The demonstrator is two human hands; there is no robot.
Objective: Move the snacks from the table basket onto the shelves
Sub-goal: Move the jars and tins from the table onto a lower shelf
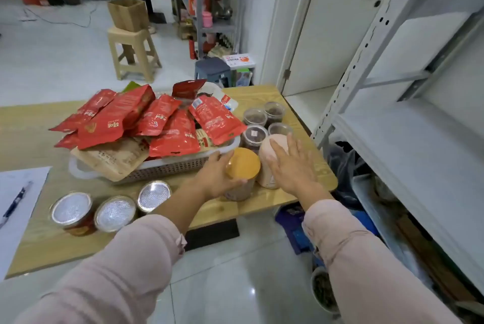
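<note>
While the left hand (pixel 213 178) grips the orange-lidded jar (pixel 245 165) just beside the basket (pixel 167 167) of red snack packets (pixel 172 137) on the surface (pixel 262 98), the right hand (pixel 292 166) rests straight-fingered on the pink-lidded jar (pixel 268 152).

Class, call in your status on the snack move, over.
Left grip holds orange-lidded jar. Right grip rests flat on pink-lidded jar. Basket heaped with red packets. Clear jars close behind.

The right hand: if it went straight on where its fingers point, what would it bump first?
Probably the pink-lidded jar: the right hand lies open over its lid, fingers straight, maybe touching it. Just behind it stand clear-lidded jars of dark snacks.
</note>
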